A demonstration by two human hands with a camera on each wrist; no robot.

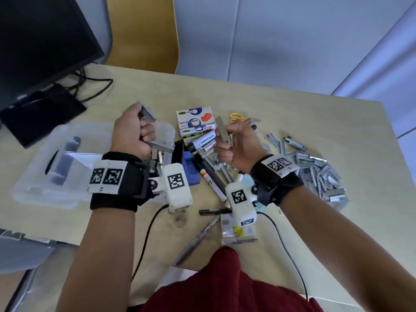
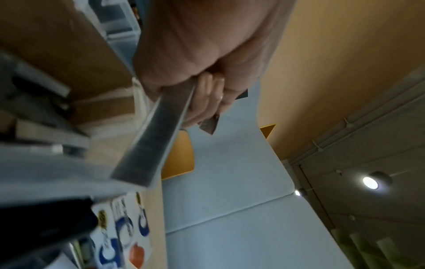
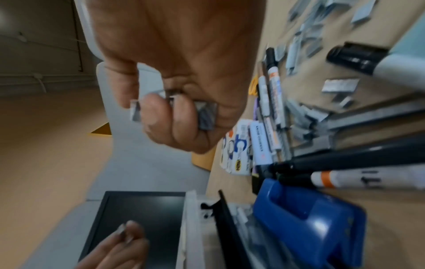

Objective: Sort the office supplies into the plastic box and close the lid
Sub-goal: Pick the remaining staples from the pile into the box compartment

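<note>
I see the pale wooden table (image 1: 281, 104) with everything spread on it, and the clear plastic box (image 1: 56, 167) lies at its left side with the lid open, I think so that both hands can drop things in without another move. Right of the box lies a mixed heap: a white cardboard tape dispenser carton (image 1: 194, 118), a blue plastic hole punch (image 1: 190, 170), and several black and white marker pens (image 1: 208, 170). They are not yet sorted. Further right is the loose grey pile of metal staple strips (image 1: 315, 167), well apart from the box, so each strip must be carried across.

My left hand (image 1: 132, 131) is closed in a fist round a bundle of grey staple strips (image 1: 147, 113), which stick out above and below the fingers. It is raised over the right end of the box, probably to release them there. My right hand (image 1: 236, 147) pinches one long grey staple strip (image 1: 222, 131) between thumb and curled fingers, held up near the carton. I judge it is being gathered for the same place.
</note>
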